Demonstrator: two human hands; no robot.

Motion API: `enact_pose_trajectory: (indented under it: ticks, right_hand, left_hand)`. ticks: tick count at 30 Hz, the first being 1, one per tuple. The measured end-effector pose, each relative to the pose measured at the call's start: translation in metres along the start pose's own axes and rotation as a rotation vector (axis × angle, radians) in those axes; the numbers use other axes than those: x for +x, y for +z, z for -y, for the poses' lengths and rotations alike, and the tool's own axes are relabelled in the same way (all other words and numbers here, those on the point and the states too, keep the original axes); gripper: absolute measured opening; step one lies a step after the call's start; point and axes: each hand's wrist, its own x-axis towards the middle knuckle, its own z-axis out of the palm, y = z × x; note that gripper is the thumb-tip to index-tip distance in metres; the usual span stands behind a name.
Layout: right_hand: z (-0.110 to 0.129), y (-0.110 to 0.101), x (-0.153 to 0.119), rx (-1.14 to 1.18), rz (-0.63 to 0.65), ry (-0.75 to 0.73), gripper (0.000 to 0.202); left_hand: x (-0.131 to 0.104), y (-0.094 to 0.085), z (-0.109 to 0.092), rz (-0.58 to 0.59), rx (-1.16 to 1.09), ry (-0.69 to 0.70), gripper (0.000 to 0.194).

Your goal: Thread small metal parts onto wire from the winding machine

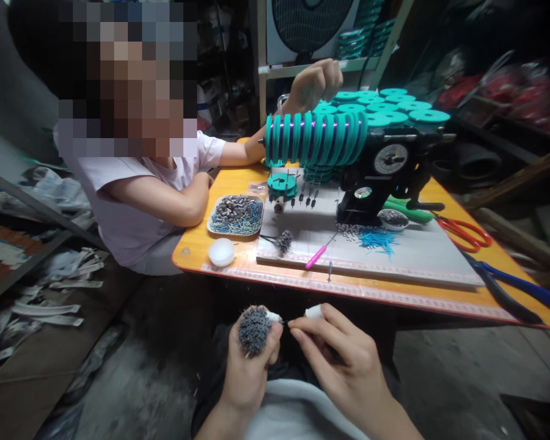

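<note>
My left hand [252,360] is closed around a dense round bundle of thin grey pieces [254,332], their ends facing up; their exact kind does not show. A white wrap covers one of its fingers. Close beside it on the right, my right hand [343,342] pinches thumb and forefinger together on something tiny and dark, too small to name. White wrapping covers a fingertip there as well. Both hands are above my lap, in front of the table edge. Nearest on the table lie a small dark tackle piece [330,272] and a pink-handled needle tool [316,256].
On the yellow table [195,247] stand a black winding machine [366,183] with green spools, a tray of metal weights and blue tubes [236,217], and a white cup [221,252]. Red scissors [465,235] and blue pliers [522,284] lie right. Another person [132,201] sits across the left side.
</note>
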Motion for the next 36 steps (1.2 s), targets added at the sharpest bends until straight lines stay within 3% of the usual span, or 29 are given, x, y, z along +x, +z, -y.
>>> enact_pose_trajectory:
  ticks: [8,15,19,22,31,34,36]
  right_hand:
    - [-0.007,0.003,0.002,0.093,-0.096,0.030,0.017]
    - [-0.009,0.004,-0.001,0.484,0.006,0.422,0.034]
    - [-0.009,0.005,-0.002,0.568,0.046,0.505,0.040]
    - [-0.009,0.004,-0.004,0.485,0.056,0.441,0.035]
    - [-0.007,-0.004,-0.002,0.008,0.176,0.016,0.031]
    - [-0.003,-0.003,0.001,-0.128,0.263,-0.063,0.017]
    - [0.001,-0.001,0.004,-0.174,0.307,-0.118,0.024]
  left_hand:
    - [0.002,-0.015,0.022,-0.051,0.124,0.135,0.053]
    - [0.002,-0.014,0.023,-0.003,0.167,0.083,0.042]
    - [0.000,-0.013,0.019,0.070,0.167,0.075,0.039]
    - [0.000,-0.012,0.016,0.076,0.180,0.082,0.038]
    - [0.015,-0.025,-0.010,0.235,0.344,0.107,0.031]
    - [0.017,-0.031,-0.023,0.352,0.463,0.174,0.028]
    - [0.015,-0.034,-0.030,0.363,0.536,0.261,0.026]
